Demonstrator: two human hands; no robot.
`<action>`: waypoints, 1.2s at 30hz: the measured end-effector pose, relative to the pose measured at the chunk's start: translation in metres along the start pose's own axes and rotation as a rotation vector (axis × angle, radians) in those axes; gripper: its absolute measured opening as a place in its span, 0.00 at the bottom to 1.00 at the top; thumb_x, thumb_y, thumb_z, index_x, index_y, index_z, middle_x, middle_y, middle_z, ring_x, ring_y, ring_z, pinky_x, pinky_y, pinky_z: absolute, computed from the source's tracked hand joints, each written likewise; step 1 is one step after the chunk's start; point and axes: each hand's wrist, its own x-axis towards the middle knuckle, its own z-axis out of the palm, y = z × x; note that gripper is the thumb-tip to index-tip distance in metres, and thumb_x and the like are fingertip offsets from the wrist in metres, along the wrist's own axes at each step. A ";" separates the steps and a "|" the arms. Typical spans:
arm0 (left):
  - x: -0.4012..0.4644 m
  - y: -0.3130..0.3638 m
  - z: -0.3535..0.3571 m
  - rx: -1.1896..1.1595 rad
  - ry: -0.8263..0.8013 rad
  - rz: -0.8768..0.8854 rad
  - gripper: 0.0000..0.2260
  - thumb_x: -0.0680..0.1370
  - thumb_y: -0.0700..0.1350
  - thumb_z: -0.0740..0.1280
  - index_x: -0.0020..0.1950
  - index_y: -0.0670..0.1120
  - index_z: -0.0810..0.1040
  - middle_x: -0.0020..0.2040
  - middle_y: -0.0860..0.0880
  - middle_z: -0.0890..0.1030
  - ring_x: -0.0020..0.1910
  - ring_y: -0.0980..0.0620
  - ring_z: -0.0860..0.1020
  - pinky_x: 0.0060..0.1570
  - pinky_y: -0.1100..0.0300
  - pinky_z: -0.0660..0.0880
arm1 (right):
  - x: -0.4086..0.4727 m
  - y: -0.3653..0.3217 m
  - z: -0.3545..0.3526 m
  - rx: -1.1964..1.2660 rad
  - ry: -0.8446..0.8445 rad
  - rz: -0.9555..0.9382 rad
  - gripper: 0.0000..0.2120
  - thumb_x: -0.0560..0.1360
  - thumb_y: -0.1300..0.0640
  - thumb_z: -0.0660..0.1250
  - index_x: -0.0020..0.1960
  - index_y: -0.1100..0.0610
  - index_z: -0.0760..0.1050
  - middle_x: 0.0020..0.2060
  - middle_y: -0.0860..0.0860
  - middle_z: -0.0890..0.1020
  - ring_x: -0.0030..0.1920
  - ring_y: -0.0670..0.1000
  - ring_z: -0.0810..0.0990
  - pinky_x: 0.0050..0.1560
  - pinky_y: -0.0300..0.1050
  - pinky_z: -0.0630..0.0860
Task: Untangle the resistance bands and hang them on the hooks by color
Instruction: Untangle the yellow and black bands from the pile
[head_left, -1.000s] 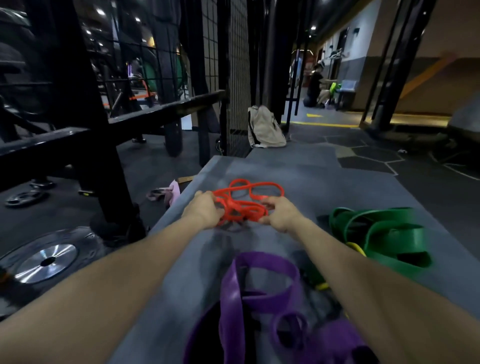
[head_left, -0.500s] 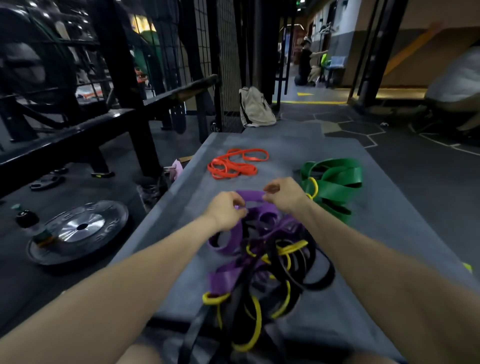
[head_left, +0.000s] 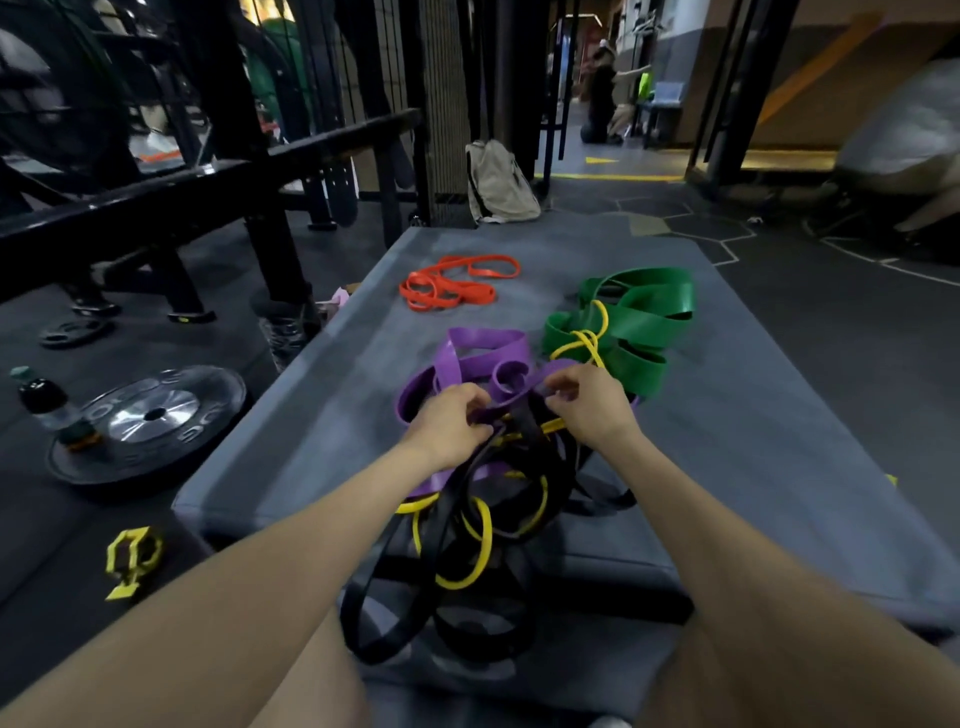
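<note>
Purple band gripped over gym mat

Gym mat carries the tangle at centre. Left hand and right hand both pinch the purple band, its loops extending toward 11 o'clock

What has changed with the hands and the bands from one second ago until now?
Both hands let go of the red bands, which now lie apart at the far end of the mat, and drew back to the tangled pile. The left hand and right hand now grip a purple band there. The green bands, with a yellow band through them, stayed where they were.
</note>
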 end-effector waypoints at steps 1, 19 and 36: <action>0.000 -0.002 0.002 -0.002 0.009 0.004 0.16 0.73 0.41 0.70 0.61 0.44 0.76 0.60 0.47 0.78 0.58 0.49 0.76 0.58 0.62 0.69 | -0.001 0.001 0.000 -0.026 -0.015 -0.017 0.12 0.74 0.64 0.65 0.56 0.61 0.79 0.51 0.56 0.82 0.51 0.52 0.79 0.45 0.32 0.66; 0.004 -0.013 0.009 0.104 -0.188 0.028 0.10 0.76 0.46 0.68 0.54 0.43 0.78 0.49 0.46 0.80 0.48 0.47 0.79 0.51 0.57 0.75 | 0.009 0.001 0.003 -0.157 -0.239 -0.261 0.07 0.72 0.63 0.69 0.50 0.58 0.80 0.46 0.52 0.83 0.45 0.46 0.76 0.45 0.34 0.68; 0.022 0.002 0.015 0.497 -0.061 0.062 0.07 0.78 0.53 0.60 0.40 0.57 0.72 0.52 0.49 0.78 0.56 0.46 0.71 0.48 0.57 0.57 | 0.012 0.058 -0.025 0.126 0.054 0.106 0.13 0.74 0.67 0.61 0.46 0.54 0.81 0.44 0.53 0.83 0.50 0.55 0.81 0.55 0.49 0.76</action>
